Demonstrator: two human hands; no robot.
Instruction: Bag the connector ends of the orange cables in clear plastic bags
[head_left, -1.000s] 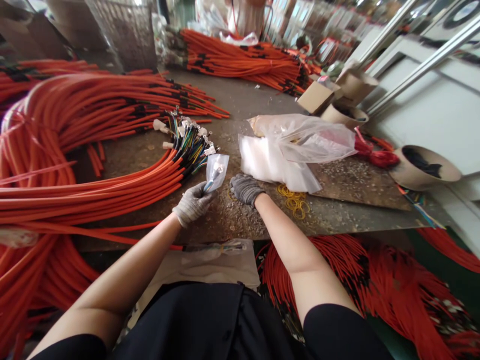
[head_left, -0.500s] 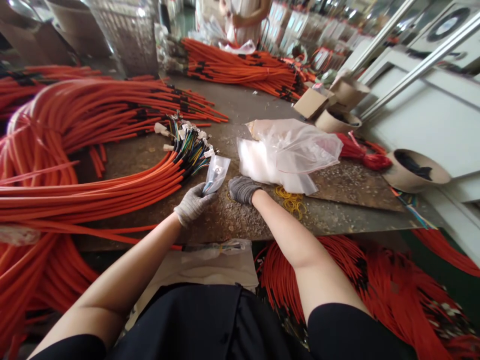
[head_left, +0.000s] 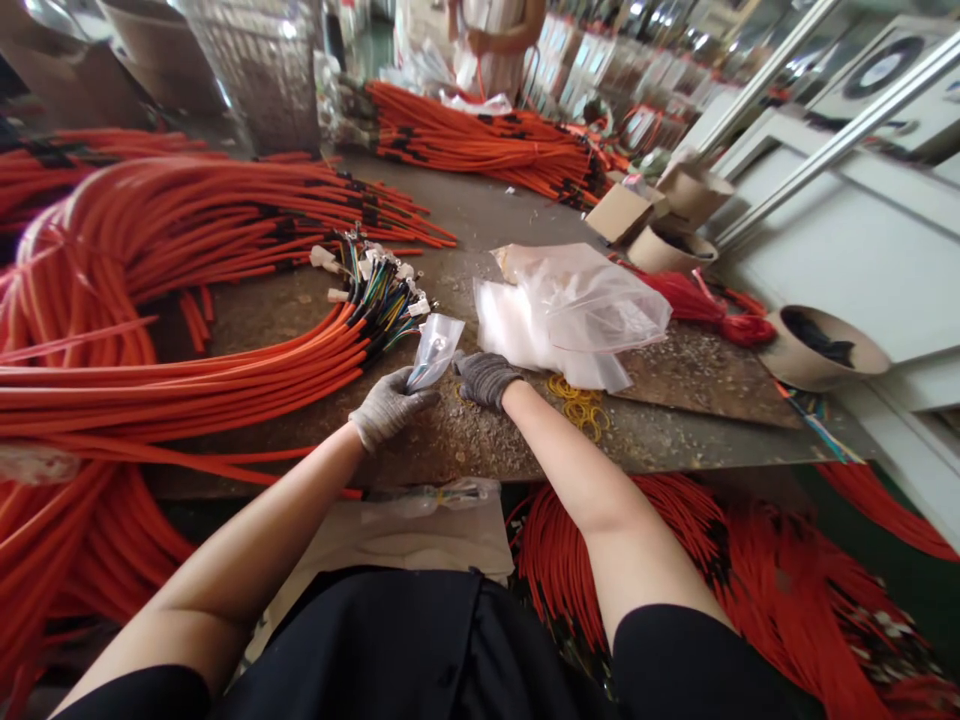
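My gloved left hand (head_left: 388, 405) is closed on the lower end of a small clear plastic bag (head_left: 435, 349) slipped over the wire ends of an orange cable. My gloved right hand (head_left: 484, 376) rests just right of the bag, fingers curled down on the workbench (head_left: 480, 450); whether anything is under them I cannot see. A thick bundle of orange cables (head_left: 187, 380) runs in from the left and ends in coloured wires with white connectors (head_left: 379, 280) just above the bag. Yellow rubber bands (head_left: 581, 403) lie right of my right hand.
A pile of clear plastic bags (head_left: 570, 305) lies at centre right. Round tubs (head_left: 817, 345) and a cardboard box (head_left: 619, 210) stand at the right. More orange cables (head_left: 487, 135) are heaped at the back, where another person (head_left: 495, 30) stands. Red cables (head_left: 712, 560) hang below the bench edge.
My right hand has slid a little left and up, closer to the small bag. The left hand keeps hold of the bag. The view has shifted slightly.
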